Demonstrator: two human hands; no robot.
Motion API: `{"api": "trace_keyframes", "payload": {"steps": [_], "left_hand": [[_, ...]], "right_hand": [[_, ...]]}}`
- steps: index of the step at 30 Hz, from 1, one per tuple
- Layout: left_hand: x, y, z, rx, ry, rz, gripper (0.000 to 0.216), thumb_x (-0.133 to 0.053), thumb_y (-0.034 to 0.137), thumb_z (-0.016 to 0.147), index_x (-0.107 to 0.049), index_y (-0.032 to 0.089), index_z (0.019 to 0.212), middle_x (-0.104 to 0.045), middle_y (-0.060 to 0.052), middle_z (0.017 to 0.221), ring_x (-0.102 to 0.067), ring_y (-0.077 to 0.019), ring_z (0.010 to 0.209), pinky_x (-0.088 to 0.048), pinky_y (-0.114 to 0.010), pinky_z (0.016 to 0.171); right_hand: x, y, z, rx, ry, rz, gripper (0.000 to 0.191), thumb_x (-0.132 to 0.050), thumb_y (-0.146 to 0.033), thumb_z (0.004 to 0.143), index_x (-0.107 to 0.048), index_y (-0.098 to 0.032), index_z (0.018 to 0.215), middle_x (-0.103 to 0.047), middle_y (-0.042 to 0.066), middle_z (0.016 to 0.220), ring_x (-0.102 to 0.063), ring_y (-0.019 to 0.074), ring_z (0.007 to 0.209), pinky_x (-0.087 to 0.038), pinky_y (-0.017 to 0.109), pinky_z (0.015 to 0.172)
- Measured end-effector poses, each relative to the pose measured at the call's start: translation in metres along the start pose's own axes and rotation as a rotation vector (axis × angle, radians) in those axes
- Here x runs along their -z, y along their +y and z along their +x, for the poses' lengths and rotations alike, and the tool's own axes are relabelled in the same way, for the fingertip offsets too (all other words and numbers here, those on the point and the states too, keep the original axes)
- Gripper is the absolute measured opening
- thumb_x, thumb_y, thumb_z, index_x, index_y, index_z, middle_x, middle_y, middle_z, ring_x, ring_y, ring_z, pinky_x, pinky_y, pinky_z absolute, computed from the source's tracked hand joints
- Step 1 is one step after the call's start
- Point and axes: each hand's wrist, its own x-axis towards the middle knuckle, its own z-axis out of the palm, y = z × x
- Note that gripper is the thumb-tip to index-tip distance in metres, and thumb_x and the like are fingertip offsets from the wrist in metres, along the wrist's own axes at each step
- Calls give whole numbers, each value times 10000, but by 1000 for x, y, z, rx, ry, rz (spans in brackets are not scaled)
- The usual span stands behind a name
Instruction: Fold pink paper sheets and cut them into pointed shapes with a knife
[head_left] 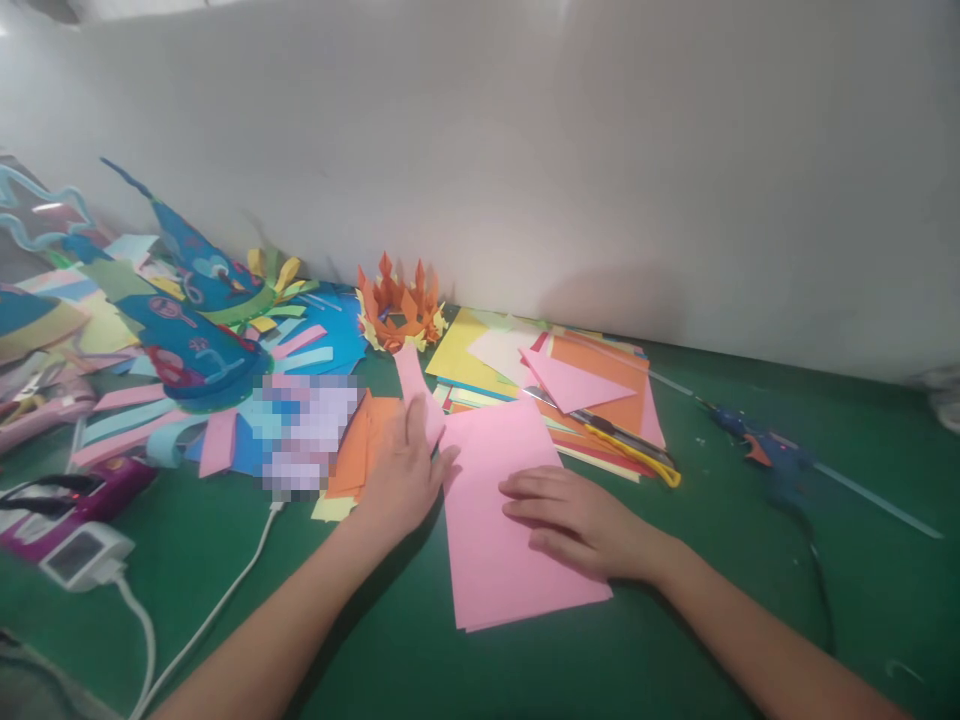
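Note:
A folded-looking stack of pink paper (487, 560) lies on the green table in front of me. My right hand (574, 520) rests flat on its right side, fingers stretched out. At the stack's upper left edge, my left hand (409, 465) holds a narrow pink paper cutout (411, 380), which reaches up toward an orange paper crown (401, 310). The lower part of the cutout is hidden behind the fingers. Orange paper pieces (352, 455) lie just left of that hand. A utility knife with a yellow handle (637, 455) and scissors-like blades sit on coloured sheets beyond the stack.
A blue glue gun (772, 455) with a glue stick lies on the right, its cord trailing forward. Blue decorated cone hats (199, 345) stand at left. A purple power strip (112, 495) and white charger (86, 555) with cable lie near the left edge. A pale wall (525, 180) rises behind.

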Motion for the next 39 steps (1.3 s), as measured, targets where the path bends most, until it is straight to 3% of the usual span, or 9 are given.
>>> {"api": "trace_keyframes", "payload": {"steps": [3, 10, 15, 19, 23, 29, 34, 39], "left_hand": [[-3, 6, -5, -43, -66, -57, 712, -451, 484, 902, -143, 133, 1441, -277, -227, 1429, -266, -379, 1363, -328, -575, 1048], [1, 3, -5, 18, -108, 51, 789, -520, 521, 856, -201, 77, 1426, -310, -260, 1426, -150, -425, 1399, -276, -598, 1064], [11, 17, -9, -172, -204, -25, 713, -439, 507, 913, -149, 134, 1446, -303, -223, 1458, -256, -335, 1392, -354, -497, 1072], [25, 25, -14, -122, -228, 141, 685, -480, 436, 910, -182, 116, 1438, -347, -207, 1438, -343, -339, 1339, -473, -453, 967], [31, 29, -19, -168, -303, 299, 630, -503, 358, 902, -272, 64, 1411, -369, -220, 1433, -429, -366, 1250, -480, -485, 935], [22, 17, -13, -161, -219, 273, 600, -544, 369, 876, -345, 106, 1378, -424, -194, 1396, -446, -370, 1225, -427, -522, 982], [8, -4, 3, -119, -152, 96, 643, -470, 380, 912, -206, 84, 1419, -342, -227, 1424, -279, -353, 1366, -353, -525, 1051], [34, -3, 12, -94, -140, 43, 522, -379, 367, 949, -273, 111, 1390, -355, -197, 1409, -344, -316, 1341, -360, -488, 1065]], "right_hand": [[0, 0, 1, 13, 1, -10, 321, -485, -293, 933, -607, -187, 1210, -588, 106, 1292, -513, 217, 1208, -402, 412, 1036], [-1, 2, 0, 20, -5, -16, 319, -495, -296, 931, -608, -184, 1207, -583, 107, 1297, -506, 223, 1212, -397, 417, 1039], [-1, 2, -1, 18, -9, -28, 317, -502, -306, 929, -608, -188, 1203, -582, 111, 1297, -508, 226, 1209, -400, 415, 1035], [0, 0, 1, 18, -6, -29, 317, -498, -300, 929, -609, -184, 1202, -586, 111, 1292, -511, 225, 1208, -401, 409, 1035], [0, 1, 1, 22, -4, -30, 320, -498, -301, 929, -609, -179, 1204, -583, 111, 1297, -508, 226, 1212, -397, 410, 1041], [-1, 2, 0, 16, -8, -18, 322, -511, -299, 923, -605, -187, 1210, -577, 103, 1306, -500, 217, 1221, -385, 407, 1052], [0, 2, 0, 16, 4, 4, 321, -506, -303, 923, -606, -197, 1210, -588, 111, 1289, -511, 220, 1211, -394, 411, 1041], [0, 1, 0, 22, 13, 14, 321, -500, -306, 924, -612, -192, 1202, -594, 115, 1280, -513, 222, 1211, -398, 409, 1040]]}}
